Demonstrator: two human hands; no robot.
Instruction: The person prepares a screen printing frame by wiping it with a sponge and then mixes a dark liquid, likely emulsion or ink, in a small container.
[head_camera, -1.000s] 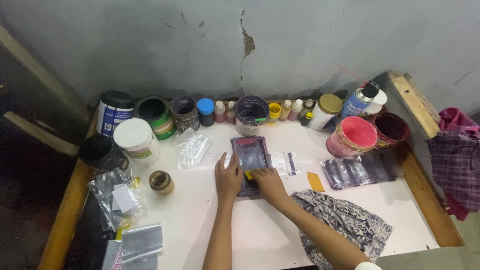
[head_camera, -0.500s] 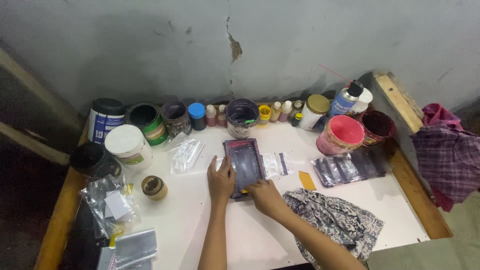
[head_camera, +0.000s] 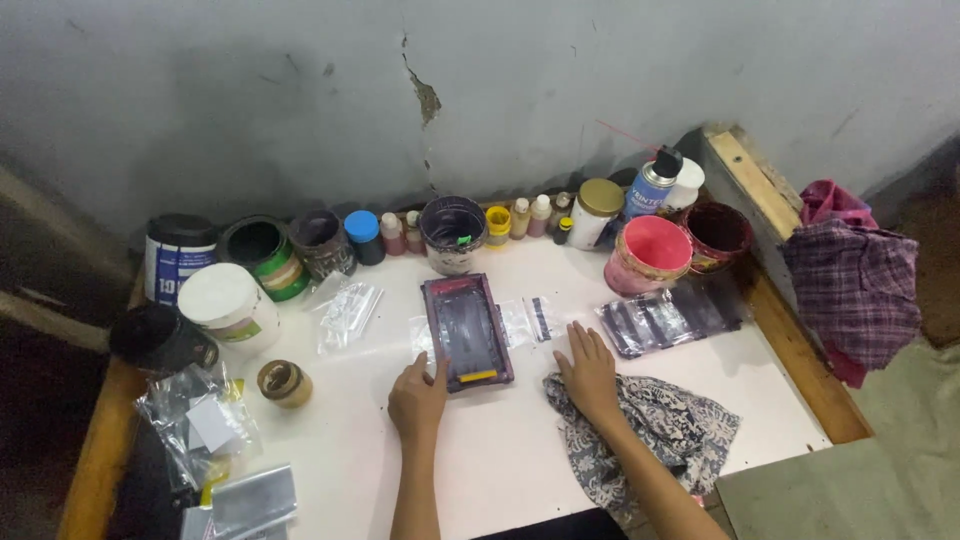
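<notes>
Since the earlier frames the right hand (head_camera: 588, 372) has come off the small purple-stained screen frame (head_camera: 466, 331) and now lies flat, fingers spread and holding nothing, on the edge of the patterned cloth (head_camera: 650, 430). Only the left hand (head_camera: 418, 392) stays at the frame, fingertips against its near left corner, fingers loosely extended rather than clasped around it. That frame lies flat on the white table (head_camera: 500, 470), just in front of the stained paint pot (head_camera: 452, 232), with small clear bags (head_camera: 530, 320) beside it. By the look of it, the frame is being steadied in place while the free hand goes to the cloth; any further handling calls for keeping the frame from sliding.
</notes>
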